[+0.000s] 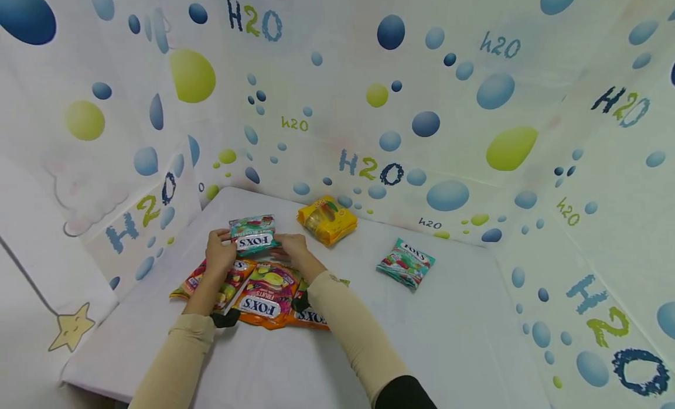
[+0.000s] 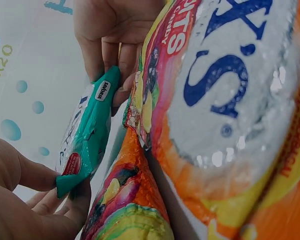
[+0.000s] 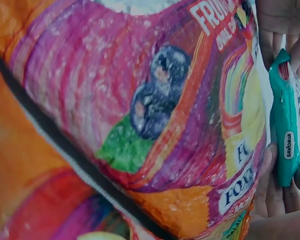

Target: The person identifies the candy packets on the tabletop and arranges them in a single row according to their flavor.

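Note:
A small teal Fox's candy bag [image 1: 253,234] is held between both hands by its two ends. My left hand [image 1: 220,254] pinches one end; in the left wrist view its thumb and fingers grip the lower corner. My right hand [image 1: 296,249] grips the opposite end, which shows at the bottom of the right wrist view. Beneath the hands lie larger orange and purple Fox's fruit candy bags: a left one [image 1: 232,286], a middle one [image 1: 266,292] and a right one [image 1: 311,320], partly covered by the right forearm.
At the back of the white table [image 1: 448,338] lies a yellow candy bag [image 1: 327,220]. Another teal Fox's bag [image 1: 406,263] lies to the right. A patterned curtain [image 1: 327,75] closes off the back and sides.

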A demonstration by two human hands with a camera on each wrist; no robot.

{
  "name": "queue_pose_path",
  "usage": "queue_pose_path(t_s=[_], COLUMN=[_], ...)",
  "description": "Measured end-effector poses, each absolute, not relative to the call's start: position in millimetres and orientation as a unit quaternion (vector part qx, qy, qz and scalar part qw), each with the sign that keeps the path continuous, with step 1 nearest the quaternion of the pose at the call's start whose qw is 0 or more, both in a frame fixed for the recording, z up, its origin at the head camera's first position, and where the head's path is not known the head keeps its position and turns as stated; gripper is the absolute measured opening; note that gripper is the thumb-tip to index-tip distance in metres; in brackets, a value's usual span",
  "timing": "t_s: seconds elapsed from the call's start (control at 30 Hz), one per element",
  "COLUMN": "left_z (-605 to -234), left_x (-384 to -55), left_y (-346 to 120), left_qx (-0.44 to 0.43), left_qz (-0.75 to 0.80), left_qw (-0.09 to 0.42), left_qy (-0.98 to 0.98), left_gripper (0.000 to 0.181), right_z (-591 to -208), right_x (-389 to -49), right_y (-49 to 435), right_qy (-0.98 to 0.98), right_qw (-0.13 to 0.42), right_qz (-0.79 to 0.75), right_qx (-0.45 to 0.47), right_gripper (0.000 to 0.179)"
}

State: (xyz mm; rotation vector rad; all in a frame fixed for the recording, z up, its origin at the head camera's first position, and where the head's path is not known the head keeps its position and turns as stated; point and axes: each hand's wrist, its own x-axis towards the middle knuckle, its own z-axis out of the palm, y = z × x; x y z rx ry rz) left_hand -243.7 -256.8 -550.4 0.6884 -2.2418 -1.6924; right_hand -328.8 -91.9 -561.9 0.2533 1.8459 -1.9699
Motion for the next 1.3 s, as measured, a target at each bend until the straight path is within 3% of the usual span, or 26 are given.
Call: queue_pose_path(t_s=[0.4,1.3], left_z=[-543.7,-523.5], left_x=[-240.3,-243.0], left_y=[-252.2,-225.8], left_qx=[0.191,0.119], left_qz=[-0.557,-0.542], left_qw=[0.157,0.195], left_qy=[-0.793,-0.809], left_gripper=[0.046,0.042], right_z=[-551.4,-524.9], right_x=[-324.3,-310.4], right_y=[-85.6,-52.4], right_qy=[0.665,0.669], right_qw=[0.187,0.123], right_qz=[-0.721,-0.733], right_qx=[0.045,0.006], right_gripper=[0.019,0.021])
